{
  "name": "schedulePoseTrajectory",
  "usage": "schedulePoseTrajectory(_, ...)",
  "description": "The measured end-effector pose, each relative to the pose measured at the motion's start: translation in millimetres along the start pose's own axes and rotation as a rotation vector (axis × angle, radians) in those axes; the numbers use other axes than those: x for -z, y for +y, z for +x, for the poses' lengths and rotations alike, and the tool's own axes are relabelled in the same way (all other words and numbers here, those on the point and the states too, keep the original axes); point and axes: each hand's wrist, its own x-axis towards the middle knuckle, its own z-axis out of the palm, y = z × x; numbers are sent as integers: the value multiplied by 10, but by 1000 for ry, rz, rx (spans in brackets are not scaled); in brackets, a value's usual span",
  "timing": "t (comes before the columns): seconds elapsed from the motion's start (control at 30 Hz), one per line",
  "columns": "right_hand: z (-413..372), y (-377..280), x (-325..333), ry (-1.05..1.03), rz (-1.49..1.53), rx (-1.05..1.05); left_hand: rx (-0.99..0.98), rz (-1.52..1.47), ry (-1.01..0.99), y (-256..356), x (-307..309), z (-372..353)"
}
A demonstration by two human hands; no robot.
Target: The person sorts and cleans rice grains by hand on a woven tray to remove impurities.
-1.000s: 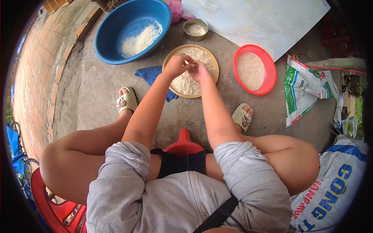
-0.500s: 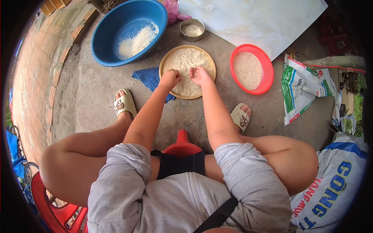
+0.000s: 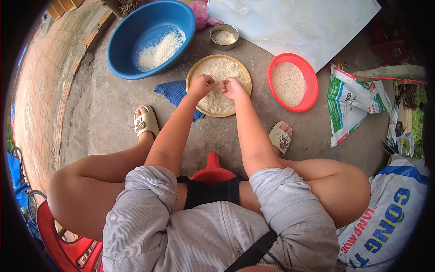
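A round tray (image 3: 247,75) with a woven-looking rim holds a layer of whitish rice (image 3: 222,105) on the ground in front of me. Over the left part of that rice is my left hand (image 3: 201,86), its fingers curled together towards the thumb. My right hand (image 3: 232,89) is beside it on the right, palm turned up and fingers bent inward. A small gap separates the two hands. Whatever either hand has in its fingers is too small to make out. Partly under the tray lies a blue cloth (image 3: 173,93).
A blue basin (image 3: 118,50) with rice stands at the upper left. Near it are a small metal bowl (image 3: 224,46) of rice and a pink plastic bag (image 3: 200,12). To the right sit a red basin (image 3: 311,87) with rice and a printed sack (image 3: 343,106).
My left hand has shifted slightly upward and its fingers have turned a little. The right hand stays almost in place, fingers still bent.
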Motion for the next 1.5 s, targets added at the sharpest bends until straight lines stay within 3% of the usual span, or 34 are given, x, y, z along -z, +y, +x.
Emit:
schedulePoseTrajectory(0.1,12,-22,65,38,20,13,-22,98,-56,-66,-143,-47)
schedulePoseTrajectory(0.2,2,-18,90,60,-16,32,-54,190,25,-126,-249,-64)
schedulePoseTrajectory(0.27,9,-4,76,67,-67,48,143,-98,-12,26,-118,-49)
schedulePoseTrajectory(0.3,28,15,69,52,-116,35,147,-97,-8,86,-67,-25)
schedulePoseTrajectory(0.37,66,62,16,31,-162,18,152,-396,-125,210,22,52)
schedulePoseTrajectory(0.4,87,83,-22,-96,-143,52,83,-407,-167,279,69,71)
schedulePoseTrajectory(0.43,-18,96,-135,-222,-123,87,86,-404,-167,305,113,83)
schedulePoseTrajectory(0.5,-86,87,-197,-120,-78,120,-72,-114,-42,318,145,105)
schedulePoseTrajectory(0.63,38,45,-129,-36,-24,40,183,0,5,85,224,-69)
schedulePoseTrajectory(0.77,-3,-17,-76,40,28,37,171,168,-258,-125,174,-386)
schedulePoseTrajectory(0.87,-130,-35,-74,77,57,69,60,212,-215,-115,121,-460)
schedulePoseTrajectory(1.0,-140,-23,-10,101,74,99,65,228,-232,-222,10,-407)
schedulePoseTrajectory(1.1,-140,-37,25,136,113,105,51,22,-271,-3,137,-365)
schedulePoseTrajectory(1.17,-140,-22,28,133,85,134,-51,36,-399,86,161,-366)
schedulePoseTrajectory(1.37,-125,-11,10,124,76,110,-174,184,-437,-47,-161,-513)
schedulePoseTrajectory(1.5,-115,15,21,94,61,128,-179,123,-365,-48,-140,-436)
